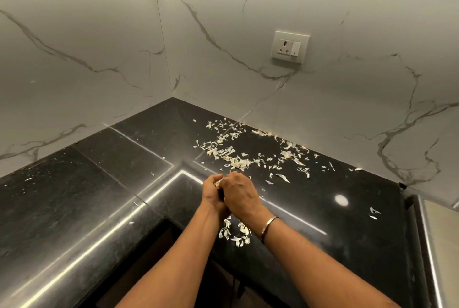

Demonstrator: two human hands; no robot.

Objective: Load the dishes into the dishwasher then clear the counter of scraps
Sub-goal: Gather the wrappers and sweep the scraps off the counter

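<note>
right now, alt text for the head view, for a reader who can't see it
Two hands meet above a black counter strewn with pale scraps; the left hand cups some, the right hand pressed against it. A marble wall with a socket stands behind.

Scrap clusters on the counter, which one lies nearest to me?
The small cluster, nearer you than the left hand and right hand. The big scatter lies beyond them, by the wall; two stray bits sit far right.

Black speckled counter point(104, 183); pale scraps point(238, 162); white grey-veined wall point(223, 21).
</note>
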